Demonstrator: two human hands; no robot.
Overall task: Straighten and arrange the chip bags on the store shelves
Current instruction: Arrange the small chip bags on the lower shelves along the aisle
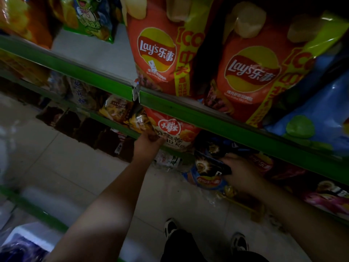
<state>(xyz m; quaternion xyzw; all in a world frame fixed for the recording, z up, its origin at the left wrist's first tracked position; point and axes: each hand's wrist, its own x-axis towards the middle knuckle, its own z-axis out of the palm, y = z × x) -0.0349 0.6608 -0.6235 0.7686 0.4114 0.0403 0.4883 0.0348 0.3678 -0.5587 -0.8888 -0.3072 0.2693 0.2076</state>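
Observation:
Two big orange Lay's bags (160, 53) (251, 76) stand on the upper green shelf (207, 118). On the shelf below, my left hand (147, 143) grips the lower edge of a yellow-brown snack bag (139, 122), which leans against a red-and-white snack bag (175, 131). Further right, my right hand (241, 173) is closed on a dark chip bag (209, 163) lying over a blue Lay's bag (207, 181) at the lower shelf's front. The fingers of both hands are partly hidden by the bags.
A blue bag (317, 118) stands at the upper right, a green bag (92, 17) and an orange bag (24, 19) at the upper left. More snack packs fill the lower shelves. Pale tiled floor (56, 157) and my shoes (171, 226) lie below.

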